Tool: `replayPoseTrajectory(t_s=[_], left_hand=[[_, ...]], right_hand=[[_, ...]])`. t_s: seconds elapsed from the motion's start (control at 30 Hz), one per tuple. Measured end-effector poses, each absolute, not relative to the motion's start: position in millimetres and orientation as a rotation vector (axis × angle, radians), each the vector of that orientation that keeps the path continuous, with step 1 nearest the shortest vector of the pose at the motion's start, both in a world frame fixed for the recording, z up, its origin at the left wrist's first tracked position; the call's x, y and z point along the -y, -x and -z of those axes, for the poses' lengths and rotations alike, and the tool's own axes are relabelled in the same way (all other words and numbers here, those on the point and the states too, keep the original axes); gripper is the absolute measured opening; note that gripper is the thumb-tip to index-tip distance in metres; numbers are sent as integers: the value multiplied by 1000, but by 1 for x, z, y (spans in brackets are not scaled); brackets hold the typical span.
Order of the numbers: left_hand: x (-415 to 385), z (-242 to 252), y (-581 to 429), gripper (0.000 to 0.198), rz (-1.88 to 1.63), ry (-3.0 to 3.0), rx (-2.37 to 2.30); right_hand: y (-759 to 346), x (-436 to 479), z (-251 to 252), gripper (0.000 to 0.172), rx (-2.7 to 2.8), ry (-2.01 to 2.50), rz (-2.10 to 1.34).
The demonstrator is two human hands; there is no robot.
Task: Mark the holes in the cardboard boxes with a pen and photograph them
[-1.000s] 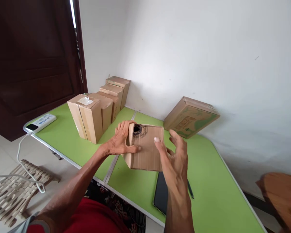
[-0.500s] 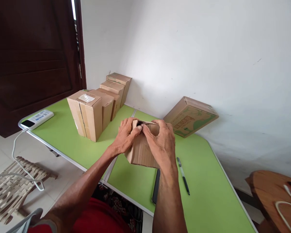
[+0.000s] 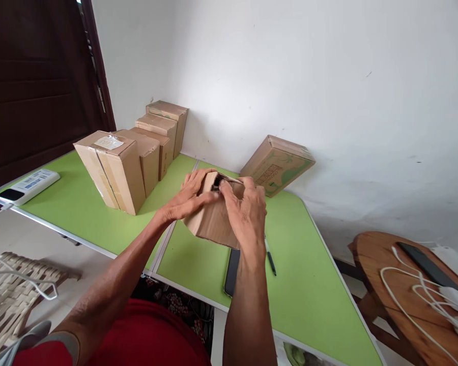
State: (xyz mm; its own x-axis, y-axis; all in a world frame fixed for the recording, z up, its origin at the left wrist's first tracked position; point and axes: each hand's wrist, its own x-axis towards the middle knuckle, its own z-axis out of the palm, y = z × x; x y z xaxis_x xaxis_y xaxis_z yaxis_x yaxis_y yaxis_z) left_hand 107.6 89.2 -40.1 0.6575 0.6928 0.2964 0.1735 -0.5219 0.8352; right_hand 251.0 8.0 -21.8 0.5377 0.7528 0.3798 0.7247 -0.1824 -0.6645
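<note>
A small brown cardboard box [image 3: 214, 223] is held tilted over the green table between both hands. My left hand [image 3: 193, 195] grips its left side, fingers over the far edge and thumb along the near face. My right hand [image 3: 248, 206] is wrapped round the right side, its thumb at a dark gap in the box's upper end, by a partly lifted flap. What lies inside the gap is too dark to make out. Under the box and my right forearm lies a dark phone [image 3: 232, 272], partly covered. A pen [image 3: 270, 258] rests just right of that wrist.
Several cardboard boxes [image 3: 114, 170] stand in a row on the left of the green table [image 3: 305, 284]. A printed carton [image 3: 277, 165] leans against the wall at the back. A white device [image 3: 29, 187] lies at the left end; a wooden table [image 3: 381, 259] with cables stands right.
The gap at the box's upper end has widened and the flap is lifted further. My left thumb has slid back from the opening. The view has turned slightly to the right.
</note>
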Motion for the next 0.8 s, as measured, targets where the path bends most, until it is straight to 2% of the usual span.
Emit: replayPoseTrajectory(t_s=[0.1, 0.27, 0.33, 0.43, 0.53, 0.6, 0.8], left_hand=[[-87, 42, -115, 86, -770, -2089, -615], [-95, 43, -120, 85, -761, -2129, -613], [-99, 43, -118, 85, -761, -2133, -612], [-102, 43, -114, 85, -761, -2137, -604], [-98, 44, -113, 90, -744, -2139, -609], [-95, 44, -114, 93, -732, -2144, -616], [-94, 46, -112, 90, -721, -2137, -601]], right_hand=[[-263, 0, 25, 54, 1165, 1856, -63], [-295, 27, 53, 88, 892, 1803, -254], [-318, 45, 76, 91, 833, 1966, -210], [-357, 72, 113, 79, 819, 2303, -177], [-386, 88, 138, 49, 764, 2430, -216], [-397, 91, 148, 36, 762, 2453, -272], [-405, 88, 142, 32, 805, 2243, -455]])
